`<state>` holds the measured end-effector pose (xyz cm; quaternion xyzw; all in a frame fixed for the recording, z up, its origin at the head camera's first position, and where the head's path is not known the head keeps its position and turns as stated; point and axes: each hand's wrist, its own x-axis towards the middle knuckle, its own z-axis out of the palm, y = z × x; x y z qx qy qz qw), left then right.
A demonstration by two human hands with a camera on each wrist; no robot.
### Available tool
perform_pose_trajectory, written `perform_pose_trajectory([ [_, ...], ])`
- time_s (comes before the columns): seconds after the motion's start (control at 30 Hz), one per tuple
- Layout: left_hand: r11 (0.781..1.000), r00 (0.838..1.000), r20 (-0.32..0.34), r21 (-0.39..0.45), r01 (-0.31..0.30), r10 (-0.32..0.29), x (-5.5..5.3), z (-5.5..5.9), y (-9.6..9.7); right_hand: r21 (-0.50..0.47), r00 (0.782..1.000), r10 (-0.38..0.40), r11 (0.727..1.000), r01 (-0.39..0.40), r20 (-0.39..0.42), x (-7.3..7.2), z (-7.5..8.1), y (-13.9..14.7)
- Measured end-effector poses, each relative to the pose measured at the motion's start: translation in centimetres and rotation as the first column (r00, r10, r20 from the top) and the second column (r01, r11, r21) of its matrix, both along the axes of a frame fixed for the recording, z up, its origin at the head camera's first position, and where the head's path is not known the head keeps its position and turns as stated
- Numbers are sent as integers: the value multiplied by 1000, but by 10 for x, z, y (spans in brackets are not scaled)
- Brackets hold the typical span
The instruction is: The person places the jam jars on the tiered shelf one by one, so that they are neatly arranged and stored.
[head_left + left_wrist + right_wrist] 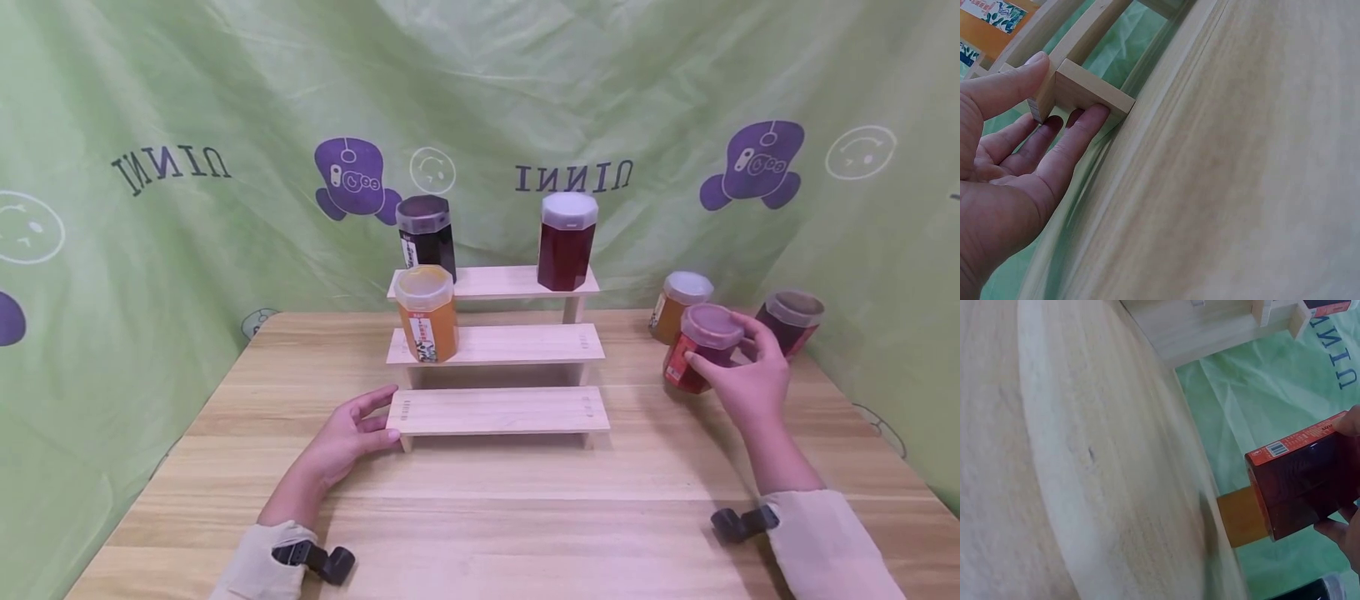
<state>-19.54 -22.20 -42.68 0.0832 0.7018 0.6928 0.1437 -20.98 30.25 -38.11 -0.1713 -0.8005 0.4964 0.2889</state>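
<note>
My left hand (347,437) grips the left end of the lowest step of a three-step wooden display stand (498,412). In the left wrist view, the thumb lies on the board's end (1042,100) and a fingertip touches the upright under it. At the right, my right hand (753,379) holds a dark red jar (702,350) with a translucent lid, thumb and fingers on opposite sides. The right wrist view shows the red jar (1304,478) raised off the table, its red label facing up in that view. Behind it stands an amber jar (670,317).
A dark jar (780,329) stands right of my right hand. On the stand's top step are a black jar (438,246) at left and a red jar (564,258) at right. An orange jar (435,325) occupies the middle step's left end. A green printed curtain (480,108) hangs behind the wooden table (510,533).
</note>
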Motion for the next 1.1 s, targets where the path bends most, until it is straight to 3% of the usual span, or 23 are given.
perform_pose_trajectory([
  [0.4, 1000, 1000, -1, -25, -14, 14, 0, 2, 0, 31, 999, 40, 999, -39, -24, 12, 10, -9],
  [1.1, 1000, 1000, -2, 15, 1, -1, -1, -2, 0, 72, 982, 181, 982, -177, -54, 24, 30, -31],
])
